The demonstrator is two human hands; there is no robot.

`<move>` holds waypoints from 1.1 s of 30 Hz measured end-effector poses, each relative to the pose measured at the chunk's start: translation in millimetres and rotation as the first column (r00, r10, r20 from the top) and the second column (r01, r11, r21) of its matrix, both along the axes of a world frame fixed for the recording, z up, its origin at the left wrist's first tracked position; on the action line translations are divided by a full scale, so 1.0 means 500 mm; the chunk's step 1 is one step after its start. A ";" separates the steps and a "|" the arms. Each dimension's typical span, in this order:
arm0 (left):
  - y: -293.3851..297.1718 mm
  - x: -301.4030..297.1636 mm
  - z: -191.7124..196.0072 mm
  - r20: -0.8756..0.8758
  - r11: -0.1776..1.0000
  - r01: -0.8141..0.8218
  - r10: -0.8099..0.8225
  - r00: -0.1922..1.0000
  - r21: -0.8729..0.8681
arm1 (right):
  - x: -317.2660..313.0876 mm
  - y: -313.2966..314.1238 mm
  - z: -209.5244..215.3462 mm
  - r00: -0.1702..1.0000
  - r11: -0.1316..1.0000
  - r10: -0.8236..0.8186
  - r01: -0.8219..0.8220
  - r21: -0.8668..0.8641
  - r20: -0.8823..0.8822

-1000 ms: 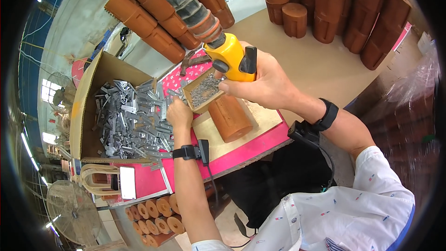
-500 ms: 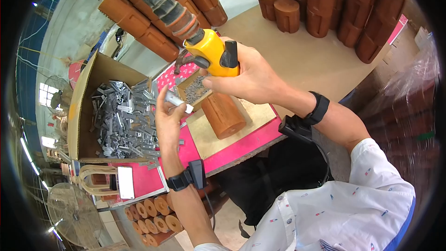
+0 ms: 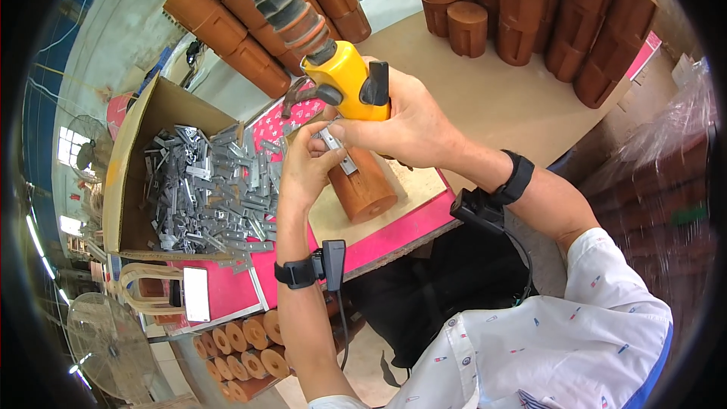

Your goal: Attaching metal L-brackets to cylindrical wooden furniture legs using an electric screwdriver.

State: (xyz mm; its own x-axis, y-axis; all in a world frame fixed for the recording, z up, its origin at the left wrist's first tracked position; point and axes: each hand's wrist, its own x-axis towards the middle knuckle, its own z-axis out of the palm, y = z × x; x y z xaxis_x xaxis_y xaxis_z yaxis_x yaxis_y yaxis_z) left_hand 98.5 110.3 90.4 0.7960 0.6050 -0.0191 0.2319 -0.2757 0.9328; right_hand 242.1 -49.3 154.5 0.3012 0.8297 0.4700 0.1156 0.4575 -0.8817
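My right hand (image 3: 409,125) is wrapped round a yellow power tool (image 3: 344,76) with black side parts and a dark ribbed section angled up to the left. My left hand (image 3: 301,170) pinches a flat silver metal bracket (image 3: 348,165) over the top side of a brown cylinder (image 3: 369,193), which lies on a beige board. My right thumb reaches the bracket's upper end. Both hands are close together above the cylinder, and its far end is hidden beneath them.
To the left stands a cardboard box (image 3: 125,182) with many silver metal brackets (image 3: 204,189) spilling toward the pink tabletop (image 3: 344,236). A hammer (image 3: 297,96) lies behind my hands. Brown cylinders (image 3: 522,11) are stacked at the back. A white phone (image 3: 197,294) sits by the left edge.
My left hand has moved right with the bracket, from beside the cylinder to over its top, meeting my right hand. The tool stays held in nearly the same place.
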 end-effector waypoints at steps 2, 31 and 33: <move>-0.008 0.008 0.013 -0.052 0.999 -0.013 0.012 0.999 -0.036 | 0.002 -0.001 -0.003 1.000 1.000 -0.021 0.021 -0.013 0.014; -0.044 -0.073 -0.007 -0.190 0.967 0.196 -0.164 0.968 0.164 | -0.007 0.026 0.006 0.997 0.996 -0.070 0.071 0.062 -0.022; -0.071 -0.081 0.008 -0.215 0.946 0.235 -0.187 0.959 0.224 | -0.008 0.026 0.011 0.995 0.992 -0.095 0.094 0.087 0.013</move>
State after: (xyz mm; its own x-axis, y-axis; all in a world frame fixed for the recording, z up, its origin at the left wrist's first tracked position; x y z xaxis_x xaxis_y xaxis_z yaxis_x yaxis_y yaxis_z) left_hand 58.0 74.8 94.2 0.9019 0.4286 -0.0539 0.3083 -0.5512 0.7754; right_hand 238.1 -36.4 159.8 0.3674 0.7543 0.5442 0.1769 0.5178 -0.8370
